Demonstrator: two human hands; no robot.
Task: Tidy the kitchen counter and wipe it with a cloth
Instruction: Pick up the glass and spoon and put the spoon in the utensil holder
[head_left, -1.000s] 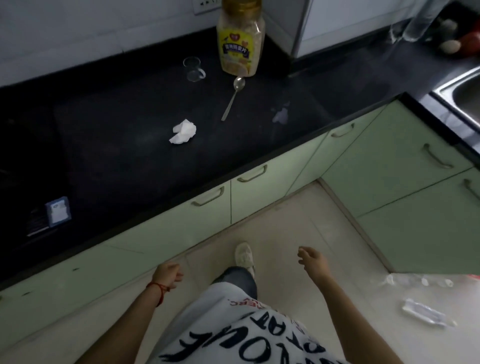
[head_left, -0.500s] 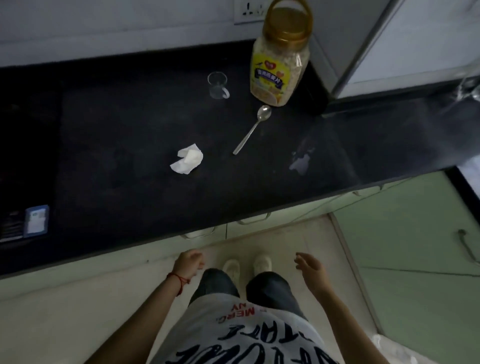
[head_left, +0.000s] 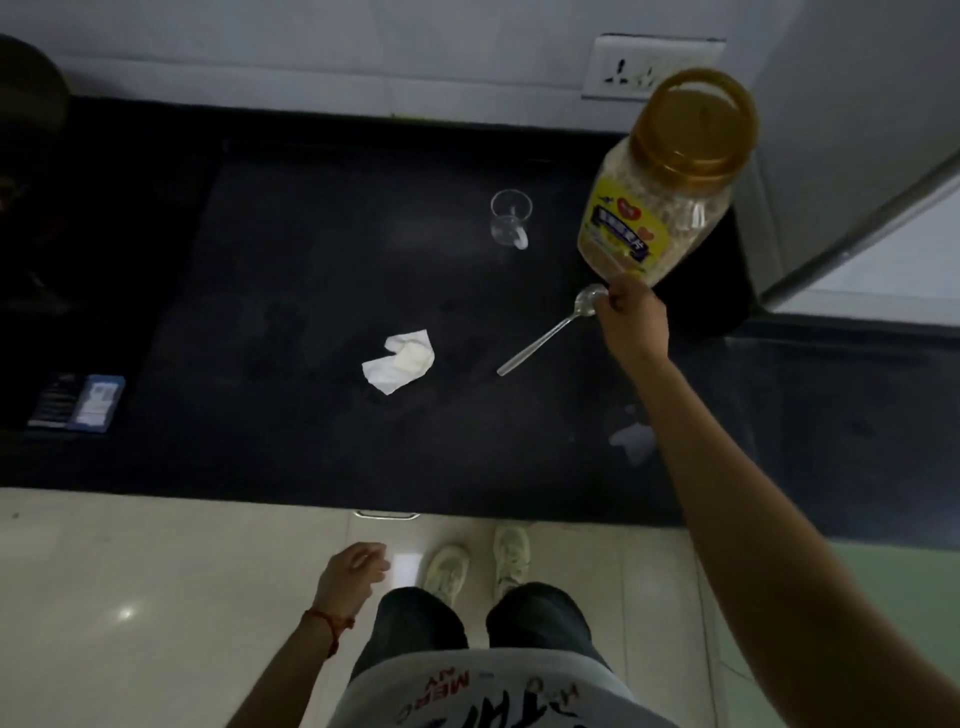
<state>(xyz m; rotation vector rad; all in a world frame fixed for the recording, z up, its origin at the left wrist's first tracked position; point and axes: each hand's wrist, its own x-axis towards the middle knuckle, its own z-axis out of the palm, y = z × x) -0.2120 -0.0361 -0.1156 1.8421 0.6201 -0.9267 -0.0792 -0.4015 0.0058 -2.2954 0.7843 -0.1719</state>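
A black stone desk (head_left: 322, 447) is seen from above, its front edge running across the middle of the view. The right hand (head_left: 635, 321) is stretched out over it to the foot of a clear plastic oat jar (head_left: 660, 208) with an amber screw lid, which stands at the back right, just below a wall socket (head_left: 649, 67). The fingers of that hand are curled at the jar's lower edge, right at the bowl of a metal spoon (head_left: 545, 338); whether the grip is closed on the spoon, on the jar or on nothing cannot be told. The spoon is laid flat, its handle pointing toward the front left. A small glass cup (head_left: 510, 218) with a handle is set upright to the left of the jar, apart from it. A crumpled white tissue (head_left: 399, 359) is found near the middle of the desk, left of the spoon handle. A blue-and-white packet (head_left: 78, 402) lies at the far left. The left hand (head_left: 350, 574) is held low in front of the desk edge, loosely curled and holding nothing, a red cord at its wrist.
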